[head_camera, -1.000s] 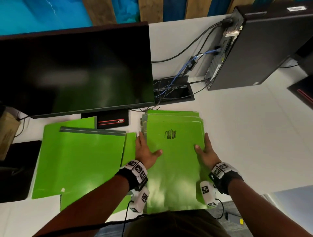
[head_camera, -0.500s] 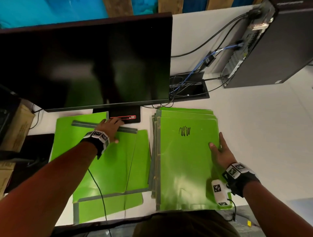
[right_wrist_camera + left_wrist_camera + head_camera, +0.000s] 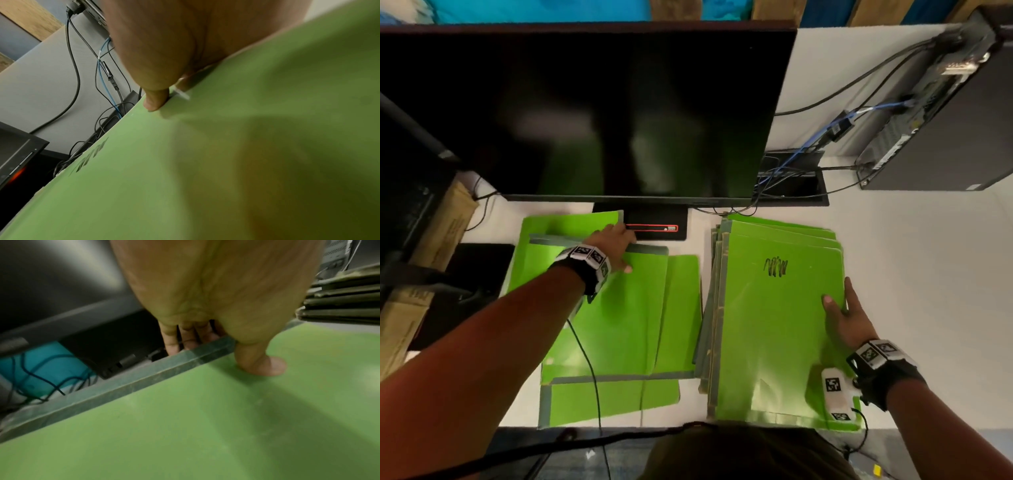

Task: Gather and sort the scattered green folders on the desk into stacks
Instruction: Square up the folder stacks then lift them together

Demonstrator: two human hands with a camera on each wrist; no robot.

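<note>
My left hand (image 3: 616, 247) pinches the far grey-taped edge of the loose flat green card folder (image 3: 619, 308), left of the tidy green folder stack (image 3: 774, 325) my right hand (image 3: 842, 318) grips.

A white counter (image 3: 914, 274) ran up to a wall of teal and blue panels broken by bare wooden planks (image 3: 772, 8). A big dark monitor (image 3: 592, 109) stood on its black base, and a black computer tower (image 3: 962, 130) sat off to the right, its cables (image 3: 835, 92) trailing into a recessed cable port (image 3: 794, 186). Cardboard boxes (image 3: 443, 229) were stacked at the left.
</note>
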